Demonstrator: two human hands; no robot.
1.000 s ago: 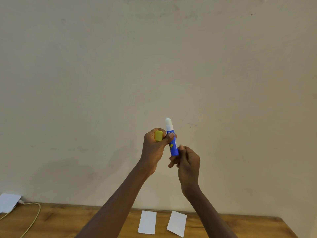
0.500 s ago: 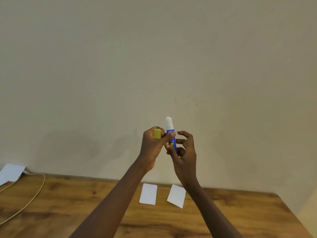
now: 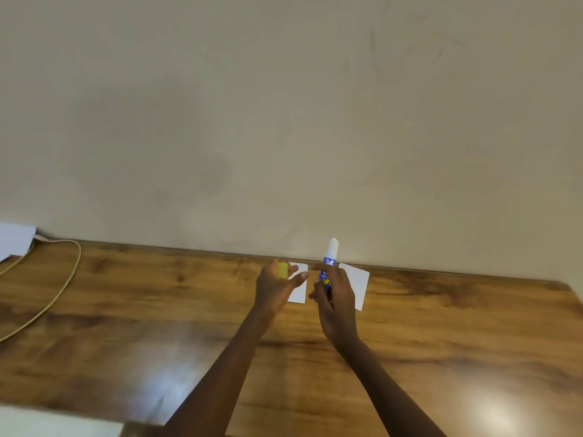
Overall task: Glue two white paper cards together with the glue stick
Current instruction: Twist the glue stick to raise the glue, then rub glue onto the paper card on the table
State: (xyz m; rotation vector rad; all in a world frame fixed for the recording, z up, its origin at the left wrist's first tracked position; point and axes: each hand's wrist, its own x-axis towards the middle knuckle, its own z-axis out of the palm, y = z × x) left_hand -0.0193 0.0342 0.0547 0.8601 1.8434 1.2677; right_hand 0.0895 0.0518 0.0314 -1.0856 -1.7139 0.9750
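My right hand grips the blue glue stick upright, its white glue tip bare and pointing up. In my left hand sits the yellow cap, pinched in the fingers while the thumb and forefinger spread apart. Two white paper cards lie flat on the wooden table near the wall: the left card partly behind my left hand, the right card partly behind my right hand. Both hands hover above the cards, a short gap between them.
The wooden table ends at a beige wall. A cream cable loops across its left side, beside white paper at the far left edge. Something white sits at the near left corner.
The left hand has let go of the glue stick, which the right hand alone now holds. Both hands have come down toward the cards, and the view has tilted down onto the table.
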